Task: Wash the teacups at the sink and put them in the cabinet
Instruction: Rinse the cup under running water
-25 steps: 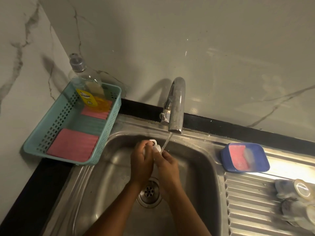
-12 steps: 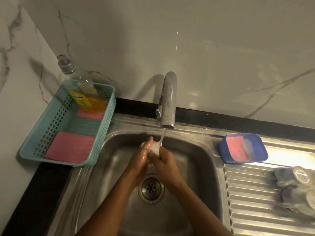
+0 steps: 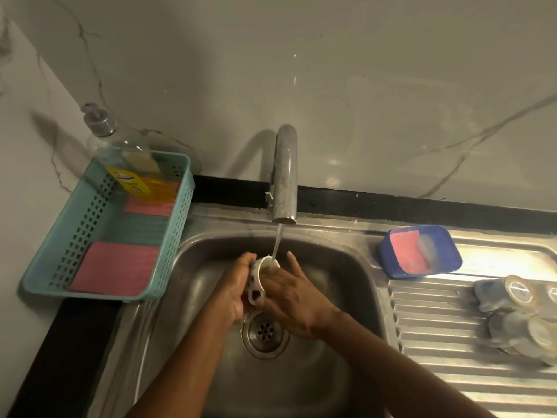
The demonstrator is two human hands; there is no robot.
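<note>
Left hand (image 3: 236, 286) grips the teacup (image 3: 257, 279), right hand (image 3: 297, 295) rubs it open-fingered
Mouth now turned up into the tap (image 3: 284, 176) stream, centre frame: rinsing, cabinet yet ahead

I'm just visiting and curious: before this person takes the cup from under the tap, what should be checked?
1. Left hand grips the teacup: ok.
2. Right hand touches it too: ok.
3. Water from the tap lands in its mouth: ok.
4. Soap all rinsed off: cannot tell.
5. Bare room on the draining board: ok.
6. Tap turned off: not ok, water runs.
</note>
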